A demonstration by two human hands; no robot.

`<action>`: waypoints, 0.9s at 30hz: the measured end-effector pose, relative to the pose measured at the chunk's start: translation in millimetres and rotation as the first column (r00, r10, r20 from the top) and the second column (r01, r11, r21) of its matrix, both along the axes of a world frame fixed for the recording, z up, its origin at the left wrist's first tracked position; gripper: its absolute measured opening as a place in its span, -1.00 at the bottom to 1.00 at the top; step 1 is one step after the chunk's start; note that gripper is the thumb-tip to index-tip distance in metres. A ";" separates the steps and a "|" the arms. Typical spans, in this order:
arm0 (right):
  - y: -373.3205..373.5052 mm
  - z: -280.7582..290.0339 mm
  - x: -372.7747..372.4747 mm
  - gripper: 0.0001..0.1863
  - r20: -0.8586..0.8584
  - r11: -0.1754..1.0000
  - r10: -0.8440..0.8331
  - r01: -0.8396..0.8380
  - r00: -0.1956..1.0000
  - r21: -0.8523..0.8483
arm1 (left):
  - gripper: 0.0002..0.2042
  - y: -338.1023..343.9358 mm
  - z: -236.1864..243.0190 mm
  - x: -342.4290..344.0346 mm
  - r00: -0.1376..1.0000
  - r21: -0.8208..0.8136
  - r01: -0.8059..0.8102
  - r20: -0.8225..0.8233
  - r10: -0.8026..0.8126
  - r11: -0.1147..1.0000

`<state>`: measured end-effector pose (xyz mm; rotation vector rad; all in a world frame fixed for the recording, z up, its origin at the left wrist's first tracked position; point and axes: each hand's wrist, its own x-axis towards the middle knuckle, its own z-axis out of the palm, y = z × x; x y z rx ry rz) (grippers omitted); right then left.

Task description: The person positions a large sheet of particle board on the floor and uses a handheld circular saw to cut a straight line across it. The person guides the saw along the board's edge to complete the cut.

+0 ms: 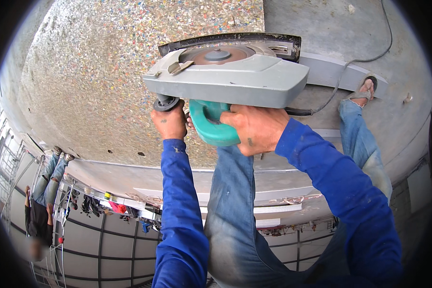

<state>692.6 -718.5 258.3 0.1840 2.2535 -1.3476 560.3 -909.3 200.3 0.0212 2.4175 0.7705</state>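
A corded circular saw [225,79] with a long grey housing is held between my two hands, above a speckled board. Its round brown blade [222,55] shows flat-on near the far side, under a black curved guard [230,38]. My left hand [170,121] is closed round the dark side handle, just below the black round flange [166,102]. Closed on the green rear handle [211,133] is my right hand [258,127]; its trigger is hidden. Whether the blade spins or touches the board cannot be told.
The multicoloured speckled board [96,72] spans the left and far side. From the saw a black cord [338,81] runs to the far right. A grey strip [326,72] lies near my sandalled foot [367,91]. Another person [45,201] stands at the left by scaffolding [9,165].
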 end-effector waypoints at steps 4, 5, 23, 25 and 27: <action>-5.4 0.7 -3.7 -0.68 -0.019 0.999 0.006 -0.006 1.000 0.038 | -0.85 -7.0 -1.8 -5.6 1.000 0.010 -0.002 0.015 0.002 1.000; -5.9 1.2 -4.9 -0.68 -0.007 1.000 0.010 -0.010 1.000 0.029 | -0.85 -7.3 -1.1 -6.8 0.999 0.005 -0.019 0.029 0.019 1.000; -22.7 -1.5 -24.3 -0.66 -0.004 1.000 -0.025 0.025 1.000 0.010 | -0.88 -17.9 0.2 -30.7 0.998 0.004 -0.047 0.051 0.047 0.999; -23.9 1.1 -26.5 -0.67 -0.010 0.999 -0.028 0.028 1.000 0.022 | -0.90 -23.7 -1.6 -30.8 0.998 0.018 -0.052 0.037 0.051 0.998; -24.8 -0.6 -26.3 -0.67 -0.017 0.999 -0.051 0.050 0.999 -0.008 | -0.91 -15.6 3.9 -28.9 0.996 0.025 -0.083 0.027 0.082 0.996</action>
